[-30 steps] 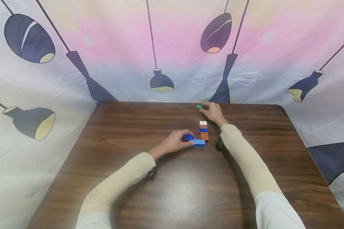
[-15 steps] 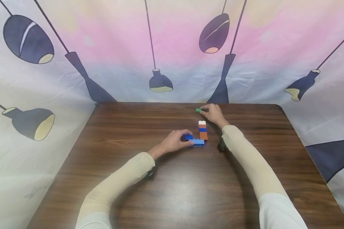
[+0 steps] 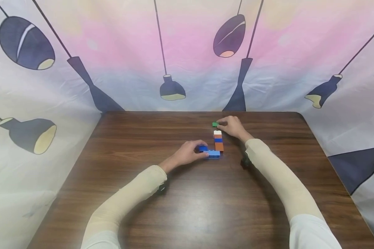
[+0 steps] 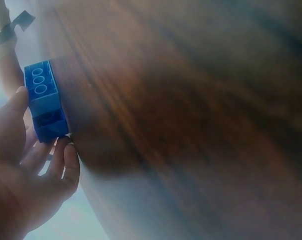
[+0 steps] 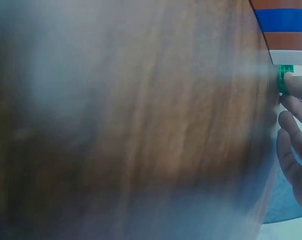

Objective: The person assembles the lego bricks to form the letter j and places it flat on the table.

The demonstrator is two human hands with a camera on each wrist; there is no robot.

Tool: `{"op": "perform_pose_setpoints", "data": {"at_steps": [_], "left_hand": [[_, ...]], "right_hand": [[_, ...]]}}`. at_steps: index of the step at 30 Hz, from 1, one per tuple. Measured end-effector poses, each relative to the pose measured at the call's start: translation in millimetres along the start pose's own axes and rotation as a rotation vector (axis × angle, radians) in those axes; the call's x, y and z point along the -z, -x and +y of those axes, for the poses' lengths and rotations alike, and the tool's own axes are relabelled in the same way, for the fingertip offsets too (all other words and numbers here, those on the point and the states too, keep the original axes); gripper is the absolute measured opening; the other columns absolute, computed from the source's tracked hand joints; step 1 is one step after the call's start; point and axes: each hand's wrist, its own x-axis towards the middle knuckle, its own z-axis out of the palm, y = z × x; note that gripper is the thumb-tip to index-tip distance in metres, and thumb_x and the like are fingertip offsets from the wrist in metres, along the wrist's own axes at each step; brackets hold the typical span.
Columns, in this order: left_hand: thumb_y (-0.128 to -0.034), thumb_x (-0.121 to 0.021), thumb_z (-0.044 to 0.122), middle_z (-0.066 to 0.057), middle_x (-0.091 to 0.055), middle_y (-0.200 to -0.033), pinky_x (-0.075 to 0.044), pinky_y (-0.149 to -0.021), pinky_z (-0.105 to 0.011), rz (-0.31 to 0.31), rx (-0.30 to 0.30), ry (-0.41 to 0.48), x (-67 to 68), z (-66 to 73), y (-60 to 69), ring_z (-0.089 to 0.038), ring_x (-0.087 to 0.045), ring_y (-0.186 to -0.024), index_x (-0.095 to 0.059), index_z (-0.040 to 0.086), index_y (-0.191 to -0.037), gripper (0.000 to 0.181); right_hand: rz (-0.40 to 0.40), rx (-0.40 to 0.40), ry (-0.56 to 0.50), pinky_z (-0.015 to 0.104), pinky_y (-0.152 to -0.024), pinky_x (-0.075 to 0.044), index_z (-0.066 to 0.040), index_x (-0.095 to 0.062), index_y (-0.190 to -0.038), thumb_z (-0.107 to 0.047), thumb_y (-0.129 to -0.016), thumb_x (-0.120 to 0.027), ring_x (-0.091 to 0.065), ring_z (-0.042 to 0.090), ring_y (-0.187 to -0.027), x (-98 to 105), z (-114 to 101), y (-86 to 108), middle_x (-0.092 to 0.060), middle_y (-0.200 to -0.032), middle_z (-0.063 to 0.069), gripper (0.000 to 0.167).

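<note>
My left hand [image 3: 187, 153] holds two joined toy building bricks between thumb and fingers, a light blue brick [image 3: 214, 154] and a darker blue brick [image 3: 203, 148]. In the left wrist view, hollow rings show on the underside of the blue brick [image 4: 40, 82]. Beside them is a row of joined bricks [image 3: 219, 146], orange-brown with a blue band and a white end. Between the thumb and finger of my right hand [image 3: 234, 127] is a small green brick [image 3: 214, 124], just beyond that white end. The right wrist view shows the green brick [image 5: 283, 84] close to the white brick [image 5: 288, 57].
All this is on a dark wooden table [image 3: 187, 200]. A cloth backdrop [image 3: 131, 83] with printed lamps hangs behind its far edge and along the sides. Dark wrist devices sit under both cuffs.
My right hand has drawn the green brick from the table's far edge toward me, closer to the row's white end. The left hand keeps its hold on the blue bricks.
</note>
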Motion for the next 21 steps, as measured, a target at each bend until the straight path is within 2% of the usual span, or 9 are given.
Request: {"op": "perform_pose_setpoints", "data": {"at_steps": [6,21], "left_hand": [[-0.0970,-0.069,0.044,-0.005,-0.069,-0.130,-0.051,-0.101,-0.039,-0.002,0.009,0.001,1.1,-1.1,0.9,-0.019,-0.063,-0.118,-0.064,0.012,-0.134,0.049],[-0.0971,-0.069,0.043,-0.006,-0.068,-0.131,-0.050,-0.103,-0.041,0.005,0.017,0.004,3.7,-2.6,3.2,-0.021,-0.064,-0.121,-0.063,0.011,-0.135,0.050]], "right_hand": [[-0.030,0.029,-0.006,0.054,-0.100,-0.050,-0.006,-0.073,-0.126,-0.021,-0.098,-0.070,-0.065,0.036,-0.118,1.1,-3.1,7.0,-0.071,-0.125,0.015,0.031],[-0.019,0.053,-0.022,0.053,-0.101,-0.050,-0.005,-0.073,-0.125,-0.012,-0.098,-0.069,-0.064,0.036,-0.121,-2.3,-5.4,15.1,-0.071,-0.126,0.016,0.029]]}}
